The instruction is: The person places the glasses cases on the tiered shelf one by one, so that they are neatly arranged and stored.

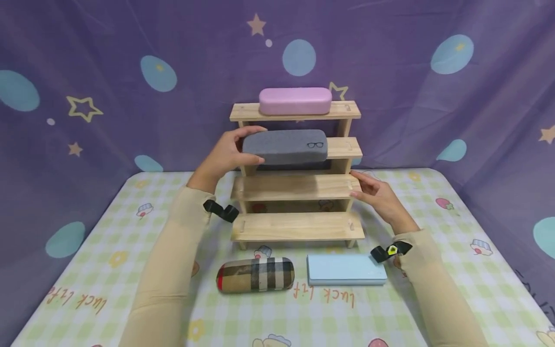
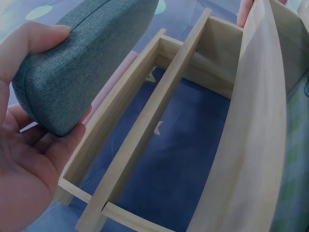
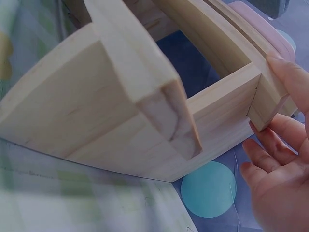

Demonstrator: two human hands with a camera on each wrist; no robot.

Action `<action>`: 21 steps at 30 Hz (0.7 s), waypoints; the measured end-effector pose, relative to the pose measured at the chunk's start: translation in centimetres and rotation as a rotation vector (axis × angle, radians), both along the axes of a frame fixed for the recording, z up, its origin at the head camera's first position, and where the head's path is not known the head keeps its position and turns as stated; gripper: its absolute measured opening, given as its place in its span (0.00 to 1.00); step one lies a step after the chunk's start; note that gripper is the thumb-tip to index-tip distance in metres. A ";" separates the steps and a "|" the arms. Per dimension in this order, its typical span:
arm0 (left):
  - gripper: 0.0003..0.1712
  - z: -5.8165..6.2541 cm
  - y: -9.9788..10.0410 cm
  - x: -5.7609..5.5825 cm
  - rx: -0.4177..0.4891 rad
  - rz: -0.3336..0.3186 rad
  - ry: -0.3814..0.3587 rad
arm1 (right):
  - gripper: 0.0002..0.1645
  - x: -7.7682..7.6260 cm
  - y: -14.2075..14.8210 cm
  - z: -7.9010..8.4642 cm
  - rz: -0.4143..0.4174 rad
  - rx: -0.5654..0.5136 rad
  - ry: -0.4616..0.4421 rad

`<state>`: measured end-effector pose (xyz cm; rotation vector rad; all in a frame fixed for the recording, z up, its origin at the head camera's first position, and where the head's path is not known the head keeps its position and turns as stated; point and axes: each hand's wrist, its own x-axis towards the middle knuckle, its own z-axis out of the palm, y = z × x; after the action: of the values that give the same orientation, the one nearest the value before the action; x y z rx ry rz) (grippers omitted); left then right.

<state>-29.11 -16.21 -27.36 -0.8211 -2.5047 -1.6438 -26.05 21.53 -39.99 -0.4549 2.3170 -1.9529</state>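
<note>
Left hand (image 1: 223, 153) grips a gray case (image 1: 284, 147); right hand (image 1: 381, 196) pinches a wooden rack (image 1: 297, 226).

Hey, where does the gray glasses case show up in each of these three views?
Head: just above centre, the gray glasses case, gripped by the left hand.
Left wrist: upper left, cut off by the top edge.
Right wrist: only part of it, at the top edge toward the right, beyond the pink case.
Shared landmark: the wooden tiered shelf, seen in all three.
</note>
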 end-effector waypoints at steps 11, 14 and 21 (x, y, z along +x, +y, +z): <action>0.36 -0.2 1.3 -1.6 -0.069 0.040 -0.016 | 0.38 0.1 0.0 -0.1 -0.015 0.005 -0.033; 0.36 -0.2 1.6 -2.1 -0.069 0.042 -0.026 | 0.38 0.0 0.1 -0.2 -0.020 0.018 -0.035; 0.37 -0.2 2.1 -3.5 -0.048 0.034 -0.087 | 0.38 0.1 -0.1 -0.1 -0.016 0.011 -0.035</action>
<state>-32.59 -14.14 -27.56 -0.7225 -2.6103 -1.6493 -25.99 21.46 -40.06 -0.3987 2.3157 -1.9386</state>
